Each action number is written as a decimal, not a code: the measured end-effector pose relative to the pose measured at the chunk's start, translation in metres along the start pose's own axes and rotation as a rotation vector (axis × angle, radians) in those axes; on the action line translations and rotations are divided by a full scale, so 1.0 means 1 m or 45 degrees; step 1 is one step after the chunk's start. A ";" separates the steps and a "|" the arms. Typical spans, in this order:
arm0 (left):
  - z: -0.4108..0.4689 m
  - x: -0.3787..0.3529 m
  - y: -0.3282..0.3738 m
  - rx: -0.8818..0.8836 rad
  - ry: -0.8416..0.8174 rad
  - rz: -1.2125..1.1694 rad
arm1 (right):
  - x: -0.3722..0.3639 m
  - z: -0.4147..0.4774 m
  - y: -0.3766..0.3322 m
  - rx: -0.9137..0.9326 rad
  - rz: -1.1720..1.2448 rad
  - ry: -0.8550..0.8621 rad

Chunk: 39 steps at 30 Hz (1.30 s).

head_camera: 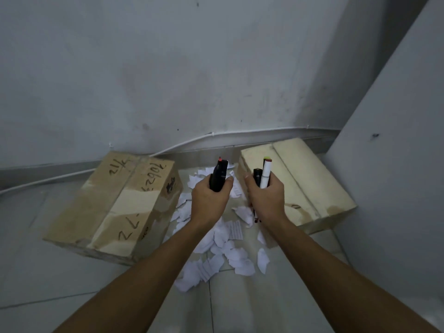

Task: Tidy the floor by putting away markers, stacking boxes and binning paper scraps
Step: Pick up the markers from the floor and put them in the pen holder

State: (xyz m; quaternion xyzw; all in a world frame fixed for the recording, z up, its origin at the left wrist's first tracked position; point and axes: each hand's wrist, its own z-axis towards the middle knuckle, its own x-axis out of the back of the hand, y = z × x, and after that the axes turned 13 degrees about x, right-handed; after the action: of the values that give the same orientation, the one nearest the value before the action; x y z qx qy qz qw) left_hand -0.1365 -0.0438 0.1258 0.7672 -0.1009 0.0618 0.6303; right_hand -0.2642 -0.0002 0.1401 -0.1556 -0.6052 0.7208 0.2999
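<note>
Left hand point(208, 198) gripping black markers point(218, 175) (upright), right hand point(266, 197) likewise

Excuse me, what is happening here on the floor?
A person is tidying up. The left hand grips black markers; the right hand grips a white marker and a dark marker. The left box and the right box lie apart on the floor, not yet stacked, and torn paper scraps are spread between them.
</note>
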 end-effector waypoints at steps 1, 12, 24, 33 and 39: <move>-0.004 -0.001 0.018 0.010 -0.021 0.000 | 0.006 0.003 -0.015 -0.012 -0.002 0.030; -0.053 0.011 0.279 0.045 -0.166 0.045 | 0.072 0.075 -0.257 -0.142 0.005 0.205; -0.111 0.032 0.571 -0.012 -0.204 0.002 | 0.135 0.158 -0.529 -0.071 0.106 0.292; -0.157 0.015 0.673 0.014 -0.213 -0.088 | 0.187 0.188 -0.624 -0.093 0.175 0.400; -0.172 -0.010 0.706 0.010 -0.239 -0.139 | 0.233 0.199 -0.641 -0.098 0.177 0.473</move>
State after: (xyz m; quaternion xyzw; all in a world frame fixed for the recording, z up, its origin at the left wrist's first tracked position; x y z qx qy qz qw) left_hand -0.3048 -0.0056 0.8311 0.7766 -0.1174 -0.0441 0.6174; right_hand -0.4040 0.0457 0.8348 -0.3385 -0.5544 0.6750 0.3498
